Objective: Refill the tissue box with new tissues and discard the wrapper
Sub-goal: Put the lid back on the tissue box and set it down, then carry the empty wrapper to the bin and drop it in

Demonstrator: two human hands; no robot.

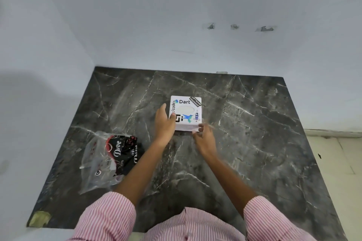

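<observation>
Near the middle of the dark marble worktop (244, 123) the white tissue box (186, 112), covered in stickers, sits lid-up with its oval slot facing the camera, and both hands frame it, probably to steady or seat it: the left hand (164, 123) lies flat against its left side with the thumb hooked over the top edge, fingers pressed on the box, while the right hand (204, 135) is at the near right corner, fingers loosely spread and blurred, so I cannot tell whether they grip or only touch. The wrapper (109, 158), crumpled clear plastic with black and red print, lies well apart to the left, not yet discarded; nothing stands between it and the hands
</observation>
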